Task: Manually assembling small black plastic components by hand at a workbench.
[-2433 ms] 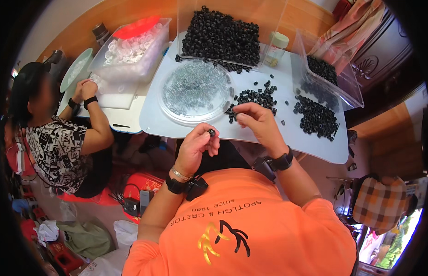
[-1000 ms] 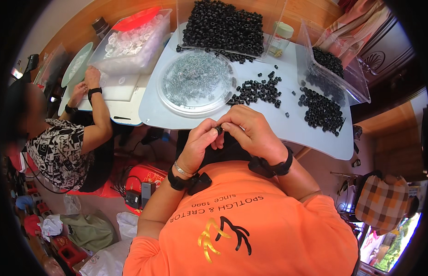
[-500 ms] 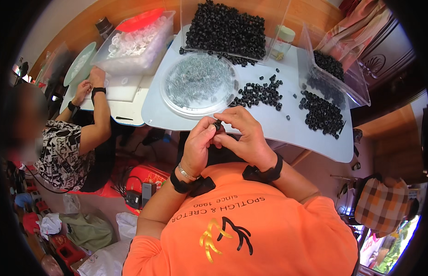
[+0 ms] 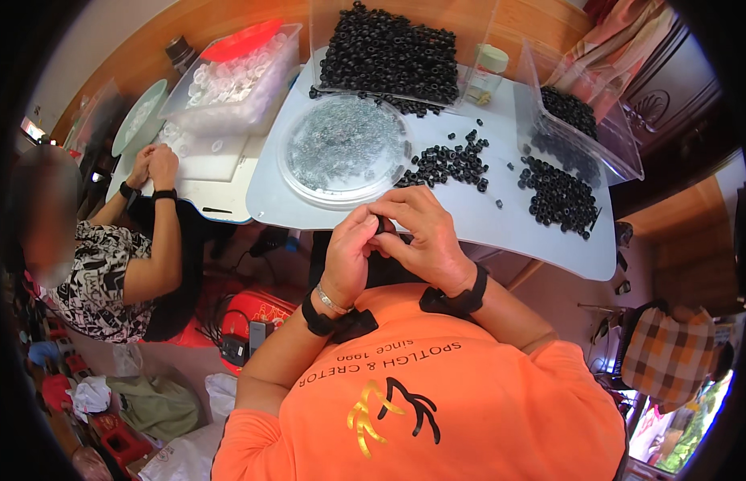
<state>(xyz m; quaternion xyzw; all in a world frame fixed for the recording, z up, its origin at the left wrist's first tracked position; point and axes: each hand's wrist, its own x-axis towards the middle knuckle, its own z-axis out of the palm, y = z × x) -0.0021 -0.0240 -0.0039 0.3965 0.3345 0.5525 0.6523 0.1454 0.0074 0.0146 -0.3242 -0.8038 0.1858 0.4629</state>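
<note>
My left hand [image 4: 349,255] and my right hand [image 4: 419,234] meet at the near edge of the white table [image 4: 501,228], fingertips pinched together on a small black ring [image 4: 380,230] that is mostly hidden. Just beyond them lies a loose pile of black rings [image 4: 449,163]. To its left sits a round clear dish [image 4: 344,150] holding fine grey pieces. A second pile of black rings [image 4: 557,196] lies to the right.
A clear tray heaped with black rings [image 4: 391,54] stands at the back, a clear bin [image 4: 577,128] with more at the right, a small jar [image 4: 487,74] between. At the left, another person's hands [image 4: 152,164] work beside a tub of white rings [image 4: 233,76].
My right hand left the loose ring pile and came back to join my left hand at the table's near edge. Both hands now pinch together there.
</note>
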